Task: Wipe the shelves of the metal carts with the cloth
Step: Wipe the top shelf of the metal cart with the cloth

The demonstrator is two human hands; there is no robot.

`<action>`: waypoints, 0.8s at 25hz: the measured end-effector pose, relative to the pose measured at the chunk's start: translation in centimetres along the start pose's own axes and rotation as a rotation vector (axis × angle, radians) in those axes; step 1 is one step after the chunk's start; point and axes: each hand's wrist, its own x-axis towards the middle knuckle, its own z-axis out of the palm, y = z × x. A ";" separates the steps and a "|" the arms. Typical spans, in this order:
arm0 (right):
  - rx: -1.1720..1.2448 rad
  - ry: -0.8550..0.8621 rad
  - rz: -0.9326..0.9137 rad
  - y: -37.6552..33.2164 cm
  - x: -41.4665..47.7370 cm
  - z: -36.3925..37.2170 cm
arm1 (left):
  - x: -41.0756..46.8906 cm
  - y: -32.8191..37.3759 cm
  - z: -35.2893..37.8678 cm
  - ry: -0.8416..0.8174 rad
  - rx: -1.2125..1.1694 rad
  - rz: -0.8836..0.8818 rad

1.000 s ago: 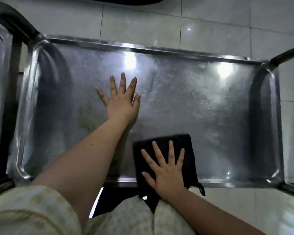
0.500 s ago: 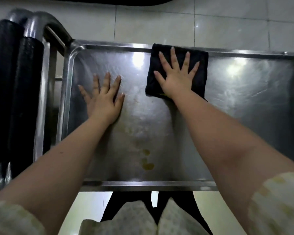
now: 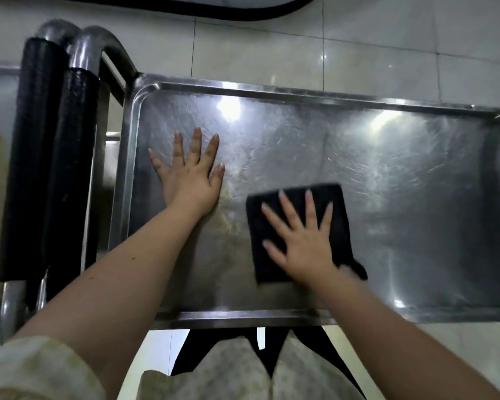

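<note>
My right hand point(image 3: 303, 249) lies flat, fingers spread, on the folded black cloth point(image 3: 341, 232), pressing it onto the shelf point(image 3: 243, 314) around the middle, toward the near rim. My left hand point(image 3: 191, 180) rests open on bare metal further left, bracing. The cloth looks soft, light and limp. I judge palm pressure will steer it better than a pinch, though its near corner may bunch. In this shallow tray sit the cloth and a yellowish smear point(image 3: 228, 223) between my hands.

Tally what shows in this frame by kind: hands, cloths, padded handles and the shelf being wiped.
hands: 2 (left hand, right hand)
black cloth: 1
black padded handles: 2
metal shelf: 1
Total: 6
</note>
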 end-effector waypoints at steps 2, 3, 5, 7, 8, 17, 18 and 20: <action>0.025 0.001 0.155 1.2 9.2 -1.3 | 0.1 -0.1 0.1 0.003 0.000 0.000; 0.046 -0.023 0.239 1.5 13.4 -2.0 | 0.1 -0.1 0.2 0.006 0.001 0.001; 0.097 -0.062 0.341 1.8 19.2 -3.2 | 0.2 -0.1 0.3 0.008 0.002 0.000; 0.120 -0.079 0.350 1.5 20.3 -3.5 | 0.3 -0.1 0.4 0.005 0.003 -0.002; 0.114 -0.078 0.325 1.3 19.2 -3.3 | 0.2 -0.1 0.5 0.005 0.001 0.000; 0.026 -0.115 -0.042 -6.5 -7.4 1.3 | 0.1 -0.5 -0.3 -0.032 -0.023 0.025; 0.035 -0.123 -0.054 -6.6 -7.3 1.2 | 0.0 -0.7 -0.6 -0.044 -0.060 0.029; 0.035 -0.070 -0.054 -6.2 -3.0 0.8 | -0.2 -1.4 -1.4 -0.047 -0.182 0.029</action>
